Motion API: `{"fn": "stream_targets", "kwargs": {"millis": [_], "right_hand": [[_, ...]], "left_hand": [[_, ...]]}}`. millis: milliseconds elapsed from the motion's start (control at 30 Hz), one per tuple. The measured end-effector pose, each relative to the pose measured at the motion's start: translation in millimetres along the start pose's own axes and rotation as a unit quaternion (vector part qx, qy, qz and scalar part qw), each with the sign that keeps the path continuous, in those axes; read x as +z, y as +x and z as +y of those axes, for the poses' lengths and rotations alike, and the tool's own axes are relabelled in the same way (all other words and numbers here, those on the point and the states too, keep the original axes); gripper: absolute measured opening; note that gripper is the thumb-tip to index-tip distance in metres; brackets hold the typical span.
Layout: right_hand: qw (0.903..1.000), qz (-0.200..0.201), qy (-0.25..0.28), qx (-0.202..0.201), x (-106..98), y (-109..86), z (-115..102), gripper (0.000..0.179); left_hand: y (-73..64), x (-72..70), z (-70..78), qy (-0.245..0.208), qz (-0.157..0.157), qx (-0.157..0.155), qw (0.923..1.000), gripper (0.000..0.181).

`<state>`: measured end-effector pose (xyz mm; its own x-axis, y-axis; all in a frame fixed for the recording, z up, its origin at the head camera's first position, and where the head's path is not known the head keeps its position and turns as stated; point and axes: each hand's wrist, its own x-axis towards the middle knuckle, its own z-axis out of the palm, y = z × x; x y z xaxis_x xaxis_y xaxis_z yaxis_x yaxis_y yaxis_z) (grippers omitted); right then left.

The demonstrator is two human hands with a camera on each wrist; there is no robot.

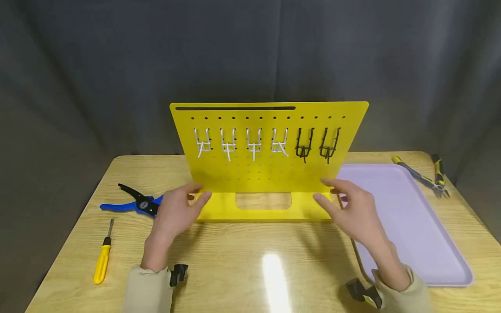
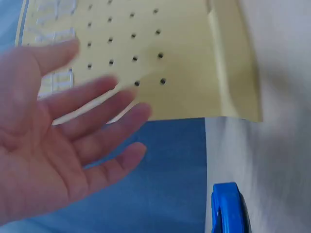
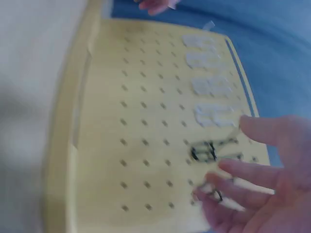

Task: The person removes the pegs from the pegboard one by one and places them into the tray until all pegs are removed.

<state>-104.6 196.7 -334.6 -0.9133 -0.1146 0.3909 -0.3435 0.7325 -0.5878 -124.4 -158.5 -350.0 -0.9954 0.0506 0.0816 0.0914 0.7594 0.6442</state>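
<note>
A yellow pegboard [image 1: 219, 180] stands upright on its flat base at the middle of the table. Several white wire hooks [image 1: 254, 145] and two black ones [image 1: 303, 152] sit in a row across its upper part. At the board's lower left corner is my left hand [image 1: 178, 211], thumb and fingers apart; whether it touches the board cannot be told. My right hand [image 1: 354, 208] is at the lower right corner in a like pose, contact also unclear. In the left wrist view the fingers are spread with nothing held. The right wrist view is blurred, and that palm looks bare too.
Left of the board lie a blue-and-black plier-like tool [image 1: 121, 207], partly behind my left hand, and a yellow-handled screwdriver [image 1: 102, 263]. A lilac tray [image 1: 391, 217] lies on the right, with two yellow-and-grey pliers [image 1: 416, 176] by its far right corner. Dark curtain [image 1: 250, 52] hangs behind.
</note>
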Motion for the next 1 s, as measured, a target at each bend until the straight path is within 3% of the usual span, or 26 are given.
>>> {"fn": "stream_targets", "kwargs": {"millis": [100,200,267,333,433,533,633,867,1000], "right_hand": [[0.9964,0.071,0.046,0.011,-12.0,11.3,4.3,0.029],[0.9864,0.123,0.102,0.039,-20.9,22.9,6.3,0.025],[0.9777,0.146,0.141,0.053,-25.4,29.1,7.2,0.025],[0.9706,0.163,0.166,0.062,-29.0,34.0,7.9,0.024],[0.9614,0.182,0.194,0.072,-32.4,39.1,8.5,0.023],[0.9570,0.191,0.204,0.076,-33.1,42.3,9.6,0.023],[0.9540,0.198,0.209,0.084,-33.4,43.9,11.7,0.021],[0.9219,0.198,0.305,0.132,-36.5,46.1,20.8,0.017],[0.9342,0.160,0.292,0.128,-35.7,45.8,22.9,0.016]], "left_hand": [[14.4,-5.0,-5.3,-0.067,0.113,-0.016,0.9912,0.040],[30.8,-5.4,-11.0,-0.154,0.205,-0.041,0.9658,0.037],[41.0,-4.1,-14.6,-0.218,0.226,-0.057,0.9477,0.037],[50.7,-2.5,-17.8,-0.278,0.226,-0.070,0.9309,0.038],[60.9,-1.1,-18.7,-0.333,0.212,-0.088,0.9147,0.040],[66.7,-2.1,-17.1,-0.350,0.206,-0.090,0.9092,0.042],[68.3,-5.3,-15.5,-0.353,0.203,-0.083,0.9097,0.042],[69.9,-6.2,-19.6,-0.345,0.205,-0.082,0.9123,0.038],[68.6,-5.4,-21.1,-0.339,0.197,-0.090,0.9156,0.039]]}}
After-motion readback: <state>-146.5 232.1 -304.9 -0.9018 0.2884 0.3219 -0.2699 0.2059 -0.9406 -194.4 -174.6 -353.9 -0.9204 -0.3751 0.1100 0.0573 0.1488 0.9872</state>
